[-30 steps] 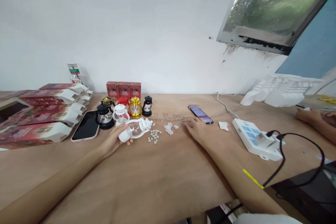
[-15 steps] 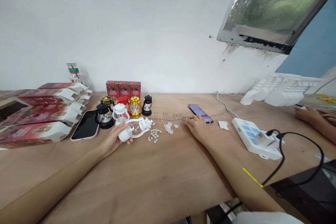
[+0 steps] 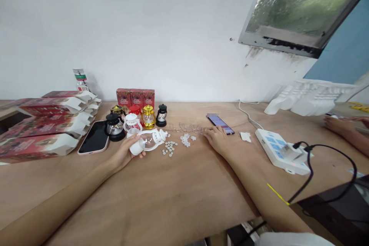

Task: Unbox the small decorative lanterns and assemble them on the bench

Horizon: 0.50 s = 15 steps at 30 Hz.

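Note:
My left hand [image 3: 124,154] is closed around the white base of a small white lantern [image 3: 150,140] with a clear globe. The lantern is tilted over on its side, its top toward the right, just above the table. My right hand [image 3: 216,138] rests on the table, fingers stretched and slightly bent, fingertips at the right end of a row of thin wire pieces [image 3: 187,128]. Small white plastic parts [image 3: 185,140] and several button cells [image 3: 169,148] lie between the hands. Behind the held lantern stand another white lantern [image 3: 132,123], a gold lantern [image 3: 148,117] and black lanterns [image 3: 114,127].
Red boxes [image 3: 43,127] are stacked at the left beside a phone [image 3: 93,137]. Small red boxes [image 3: 135,97] stand by the wall. Another phone [image 3: 220,124] lies beyond my right hand. A power strip [image 3: 276,150] with cables and a co-worker's hand [image 3: 336,123] are at the right.
My right hand has shifted very slightly at the wire pieces. My left hand and the white lantern have hardly moved.

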Motion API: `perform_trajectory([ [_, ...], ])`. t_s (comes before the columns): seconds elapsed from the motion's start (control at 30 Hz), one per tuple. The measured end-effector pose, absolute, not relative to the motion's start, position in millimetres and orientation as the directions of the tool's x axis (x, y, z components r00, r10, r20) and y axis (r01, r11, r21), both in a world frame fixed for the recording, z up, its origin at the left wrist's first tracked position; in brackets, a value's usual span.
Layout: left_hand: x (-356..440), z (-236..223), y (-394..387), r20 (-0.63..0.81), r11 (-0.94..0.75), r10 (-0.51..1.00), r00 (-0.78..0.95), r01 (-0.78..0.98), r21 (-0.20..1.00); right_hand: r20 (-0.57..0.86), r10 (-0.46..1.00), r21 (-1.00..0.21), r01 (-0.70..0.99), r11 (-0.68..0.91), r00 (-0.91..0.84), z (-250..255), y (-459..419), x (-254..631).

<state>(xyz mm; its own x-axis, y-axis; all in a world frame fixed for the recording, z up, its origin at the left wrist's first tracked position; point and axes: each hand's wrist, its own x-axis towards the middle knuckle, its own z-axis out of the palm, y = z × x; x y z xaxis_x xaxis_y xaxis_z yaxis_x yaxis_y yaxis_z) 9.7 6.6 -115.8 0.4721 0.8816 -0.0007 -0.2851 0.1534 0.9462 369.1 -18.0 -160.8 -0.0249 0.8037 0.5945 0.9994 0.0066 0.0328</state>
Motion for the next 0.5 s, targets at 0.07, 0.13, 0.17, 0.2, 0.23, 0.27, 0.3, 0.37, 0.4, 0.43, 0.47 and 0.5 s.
perform_trajectory([
  [0.07,10,-115,6,-0.003,0.152,0.884,0.467,-0.283,0.947,0.605,0.796,0.030,0.999,0.011,-0.027,-161,-18,366],
  [0.13,10,-115,6,0.000,0.147,0.887,0.462,-0.281,0.948,0.619,0.785,0.029,0.999,0.021,-0.035,-160,-16,362],
  [0.17,11,-115,6,0.001,0.145,0.888,0.460,-0.282,0.948,0.627,0.778,0.030,0.999,0.028,-0.041,-160,-15,360],
  [0.2,11,-115,6,0.002,0.145,0.888,0.459,-0.284,0.948,0.634,0.771,0.033,0.999,0.037,-0.049,-160,-14,358],
  [0.23,11,-115,6,0.002,0.146,0.889,0.458,-0.286,0.947,0.639,0.767,0.036,0.998,0.045,-0.057,-160,-13,356],
  [0.27,11,-115,6,-0.001,0.149,0.890,0.456,-0.287,0.946,0.641,0.765,0.039,0.998,0.049,-0.063,-160,-12,355],
  [0.3,11,-116,7,-0.007,0.154,0.890,0.456,-0.286,0.946,0.639,0.766,0.040,0.998,0.051,-0.065,-159,-10,354],
  [0.37,11,-116,7,-0.014,0.161,0.890,0.456,-0.284,0.945,0.626,0.777,0.040,0.998,0.053,-0.067,-159,-7,353],
  [0.4,11,-116,7,-0.014,0.160,0.890,0.456,-0.283,0.946,0.618,0.783,0.040,0.998,0.057,-0.070,-158,-6,352],
  [0.43,11,-115,7,-0.010,0.156,0.890,0.456,-0.284,0.946,0.611,0.788,0.043,0.997,0.062,-0.075,-158,-5,352],
  [0.47,11,-115,7,-0.004,0.152,0.889,0.459,-0.286,0.946,0.605,0.792,0.046,0.997,0.067,-0.082,-157,-4,352],
  [0.5,11,-115,7,0.003,0.147,0.887,0.461,-0.288,0.946,0.601,0.795,0.050,0.996,0.071,-0.087,-157,-3,352],
])
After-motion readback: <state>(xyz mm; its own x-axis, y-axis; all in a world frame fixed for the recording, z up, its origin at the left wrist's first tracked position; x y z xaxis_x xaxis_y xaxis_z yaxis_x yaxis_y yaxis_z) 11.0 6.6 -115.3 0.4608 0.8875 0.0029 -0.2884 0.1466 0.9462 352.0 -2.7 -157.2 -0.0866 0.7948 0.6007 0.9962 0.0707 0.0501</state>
